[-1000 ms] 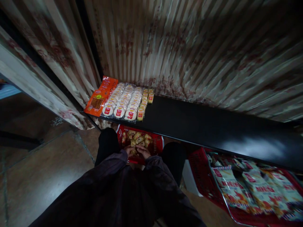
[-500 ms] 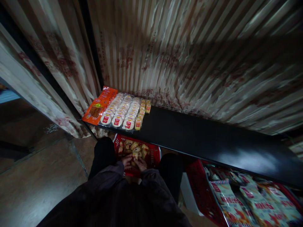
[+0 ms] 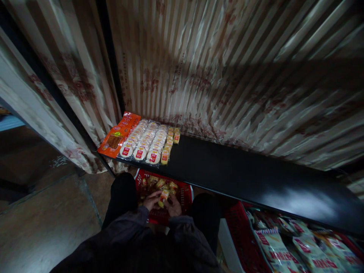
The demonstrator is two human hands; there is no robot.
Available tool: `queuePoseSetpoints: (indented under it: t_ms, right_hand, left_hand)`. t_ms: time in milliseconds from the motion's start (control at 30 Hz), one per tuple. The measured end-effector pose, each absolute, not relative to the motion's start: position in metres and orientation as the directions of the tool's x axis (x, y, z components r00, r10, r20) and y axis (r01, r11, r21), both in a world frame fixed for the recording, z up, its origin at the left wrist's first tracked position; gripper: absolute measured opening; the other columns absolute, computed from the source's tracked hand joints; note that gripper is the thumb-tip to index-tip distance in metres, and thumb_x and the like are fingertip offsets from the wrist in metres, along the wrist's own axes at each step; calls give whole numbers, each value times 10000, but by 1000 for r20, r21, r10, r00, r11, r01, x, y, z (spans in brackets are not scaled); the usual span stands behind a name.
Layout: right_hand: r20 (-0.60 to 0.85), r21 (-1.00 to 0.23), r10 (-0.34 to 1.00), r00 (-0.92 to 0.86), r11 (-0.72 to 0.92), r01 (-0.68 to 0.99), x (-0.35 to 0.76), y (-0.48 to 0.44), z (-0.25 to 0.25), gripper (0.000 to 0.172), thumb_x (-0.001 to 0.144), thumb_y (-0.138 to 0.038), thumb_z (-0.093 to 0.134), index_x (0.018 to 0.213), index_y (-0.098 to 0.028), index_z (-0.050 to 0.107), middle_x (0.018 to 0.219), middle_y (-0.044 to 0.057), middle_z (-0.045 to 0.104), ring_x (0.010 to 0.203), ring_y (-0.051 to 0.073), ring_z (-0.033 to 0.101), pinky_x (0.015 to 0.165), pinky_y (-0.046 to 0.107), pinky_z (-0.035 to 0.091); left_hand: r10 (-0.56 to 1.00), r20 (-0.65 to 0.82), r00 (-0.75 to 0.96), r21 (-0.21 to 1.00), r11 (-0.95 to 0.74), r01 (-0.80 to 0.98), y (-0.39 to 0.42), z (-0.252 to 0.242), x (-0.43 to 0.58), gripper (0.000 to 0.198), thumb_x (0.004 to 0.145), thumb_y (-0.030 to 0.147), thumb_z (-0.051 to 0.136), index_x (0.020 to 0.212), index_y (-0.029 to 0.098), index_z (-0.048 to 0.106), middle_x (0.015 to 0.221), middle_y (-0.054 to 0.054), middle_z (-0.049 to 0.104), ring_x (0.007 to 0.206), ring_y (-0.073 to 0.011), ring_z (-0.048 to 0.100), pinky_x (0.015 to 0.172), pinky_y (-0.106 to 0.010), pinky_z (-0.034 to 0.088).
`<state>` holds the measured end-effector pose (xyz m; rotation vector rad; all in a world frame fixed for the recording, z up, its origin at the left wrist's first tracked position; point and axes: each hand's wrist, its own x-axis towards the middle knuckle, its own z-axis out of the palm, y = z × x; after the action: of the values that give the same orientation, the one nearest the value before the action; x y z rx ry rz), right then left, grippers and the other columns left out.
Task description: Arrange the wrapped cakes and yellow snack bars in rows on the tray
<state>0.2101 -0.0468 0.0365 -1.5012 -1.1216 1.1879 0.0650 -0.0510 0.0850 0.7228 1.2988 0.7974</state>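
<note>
My left hand (image 3: 152,201) and my right hand (image 3: 174,207) are over a red basket (image 3: 186,193) between my knees. Between their fingertips is a small yellow snack packet (image 3: 164,195) with a red and white label, gripped from both sides. More wrapped yellow snacks (image 3: 153,181) lie loose in the basket below and behind it. Above, on a black shelf, two short rows of similar yellow packets (image 3: 165,154) stand beside several rows of round white wrapped snacks (image 3: 140,152). The undersides of my fingers are hidden.
An orange snack bag (image 3: 115,140) lies at the shelf's left end. The black shelf (image 3: 216,163) runs right, its front edge just beyond the basket. A second red basket (image 3: 241,231) with white snack bags (image 3: 274,242) stands at the right. Striped curtain (image 3: 176,68) hangs behind.
My hands have lifted slightly off the pile, and the packet between them now shows its label more clearly. The view has tilted a little, so the shelf sits lower in the picture.
</note>
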Motion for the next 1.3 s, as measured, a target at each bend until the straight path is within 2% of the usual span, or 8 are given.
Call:
queuePoseSetpoints:
  t_ms: [67,167,300,400,600,933,1033,1300]
  right_hand:
    - [-156,-978,976,153,-174,113,212,-43,38,501,554,-558,744,889,-194,660,879,90,742,826,260,699,792,386,561]
    - [-90,-978,972,217,-127,163,208,-42,47,396,661,-485,689,917,-194,609,905,86,736,846,236,700,826,363,545]
    - [-48,-961,969,241,-111,255,203,-42,65,363,754,-455,622,1009,-199,582,960,82,737,873,220,704,804,333,547]
    - [-4,-949,978,206,-69,306,203,-38,73,385,799,-457,584,1083,-198,603,1017,87,731,880,212,703,778,318,557]
    - [111,-928,969,220,22,372,209,-31,81,478,799,-453,599,1181,-168,631,1132,137,678,930,230,673,834,369,556]
    - [111,-945,954,280,14,327,216,-6,122,521,792,-441,572,1215,-137,589,1085,133,679,929,223,652,832,349,534]
    - [123,-943,940,318,11,332,218,8,132,506,783,-424,580,1215,-160,577,1065,112,691,904,212,658,836,342,527]
    - [80,-932,933,350,-54,357,224,47,146,444,749,-426,596,1115,-176,579,990,88,719,855,214,677,813,336,514]
  left_hand:
    - [814,-571,104,801,580,-146,-42,82,65,473,652,341,711,1094,175,685,1055,-70,685,836,-175,654,549,-191,487]
    - [881,-470,60,873,474,-115,-36,86,66,406,678,286,672,1061,156,686,1099,-81,678,909,-197,638,552,-198,487]
    - [953,-304,-2,952,304,-8,-36,100,70,313,736,187,586,1033,156,682,1115,-79,690,1012,-208,626,733,-255,540]
    - [978,-203,-45,977,205,57,-37,112,75,308,744,145,568,1033,167,672,1107,-62,690,1023,-189,620,890,-297,514]
    - [990,-95,-107,980,112,166,-32,126,82,314,754,149,571,1046,186,678,1074,-74,636,997,-189,607,928,-335,493]
    - [999,45,-6,950,-41,311,-10,162,96,378,818,183,510,1175,195,635,1145,-77,638,1093,-197,599,1000,-334,466]
    - [998,61,-34,937,-45,346,1,166,103,400,795,147,507,1171,196,634,1167,-79,649,1128,-212,587,1036,-362,449]
    - [995,-33,-89,956,57,287,29,164,122,439,821,135,495,1253,153,571,1282,-112,615,1213,-210,553,1107,-381,397]
